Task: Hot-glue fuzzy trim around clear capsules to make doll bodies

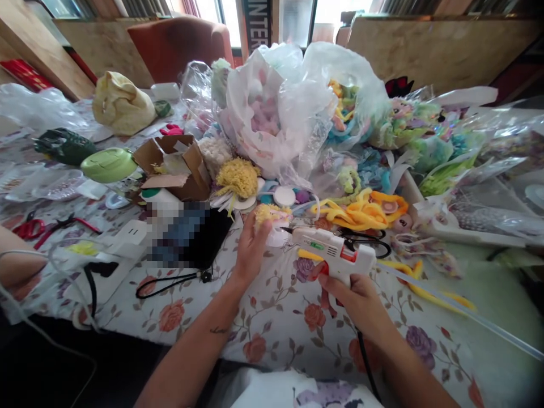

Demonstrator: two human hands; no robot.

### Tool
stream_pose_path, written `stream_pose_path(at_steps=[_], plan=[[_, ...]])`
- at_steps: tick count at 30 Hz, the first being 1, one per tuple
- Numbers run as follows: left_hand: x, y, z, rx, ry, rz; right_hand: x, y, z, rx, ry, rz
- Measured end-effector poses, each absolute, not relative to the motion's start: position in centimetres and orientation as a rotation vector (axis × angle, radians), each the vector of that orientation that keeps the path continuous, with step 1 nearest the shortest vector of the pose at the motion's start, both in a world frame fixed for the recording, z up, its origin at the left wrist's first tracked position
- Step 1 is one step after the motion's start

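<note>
My right hand (355,297) is wrapped round the handle of a white hot glue gun (335,252), fingers by its red trigger. A long clear glue stick (463,309) sticks out of its back, and the nozzle points left. My left hand (250,249) is closed on a small yellow fuzzy piece with some pink (274,215), close to the nozzle tip; its exact kind is unclear. Behind it sits a yellow curly pompom-like bundle (238,178). Yellow plush strips (361,209) and black-handled scissors (368,241) lie beyond the glue gun.
Plastic bags (293,107) of colourful fluffy material are heaped at the back. A cardboard box (176,167), a dark tablet-like slab (216,232) and red-handled pliers (63,226) lie leftward. A white tray (446,226) stands right. Another person's arm (19,260) shows at far left.
</note>
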State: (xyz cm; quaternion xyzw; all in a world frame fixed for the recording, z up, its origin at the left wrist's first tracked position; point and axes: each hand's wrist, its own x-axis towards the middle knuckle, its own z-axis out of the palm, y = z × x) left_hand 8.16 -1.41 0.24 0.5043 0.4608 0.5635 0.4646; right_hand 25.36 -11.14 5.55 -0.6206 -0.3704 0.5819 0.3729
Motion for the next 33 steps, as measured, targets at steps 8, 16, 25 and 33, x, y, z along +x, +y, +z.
stream_pose_path(at_steps=[8,16,25,33], plan=[[8.37,-1.97,0.43,1.327,1.175,1.319,24.88,-10.93,5.93,-1.585,-0.943,1.489],[8.35,-2.03,0.04,1.419,1.19,1.315,25.08,-10.71,5.39,-1.531,-0.949,1.522],[8.33,-2.12,-0.05,1.422,1.201,1.322,25.04,-10.97,5.65,-1.542,-0.962,1.514],[8.35,-2.12,0.27,1.443,1.223,1.303,25.31,-11.26,5.21,-1.488,-0.912,1.548]])
